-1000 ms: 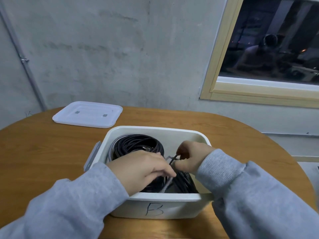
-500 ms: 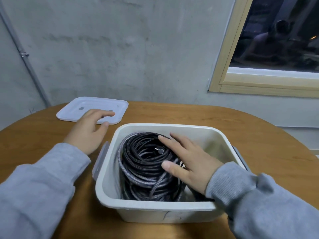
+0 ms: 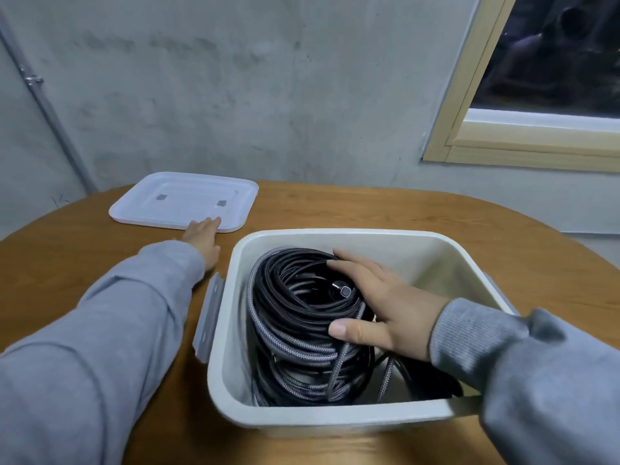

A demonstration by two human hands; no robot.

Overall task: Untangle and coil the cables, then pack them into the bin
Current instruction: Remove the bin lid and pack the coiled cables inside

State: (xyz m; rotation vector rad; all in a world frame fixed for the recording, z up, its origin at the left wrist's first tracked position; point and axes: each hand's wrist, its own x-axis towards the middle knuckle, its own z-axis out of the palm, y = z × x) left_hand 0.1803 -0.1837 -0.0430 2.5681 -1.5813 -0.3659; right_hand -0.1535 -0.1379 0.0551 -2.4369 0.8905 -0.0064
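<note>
A white plastic bin [image 3: 385,238] stands on the wooden table in front of me. Coiled black and grey braided cables [image 3: 295,317] fill its left half, with a plug end showing near the top. My right hand [image 3: 379,307] lies flat on the coils inside the bin, fingers spread and straight. My left hand [image 3: 203,236] reaches out to the far left, its fingertips touching the near edge of the white bin lid [image 3: 184,201], which lies flat on the table.
The round wooden table [image 3: 369,206] stands against a grey concrete wall. A window with a pale wooden frame [image 3: 523,142] is at the upper right. A grey latch [image 3: 209,322] hangs on the bin's left side.
My left hand left the bin and reached out to the lid's near edge. My right hand let go of the cable end and now lies flat on the coils.
</note>
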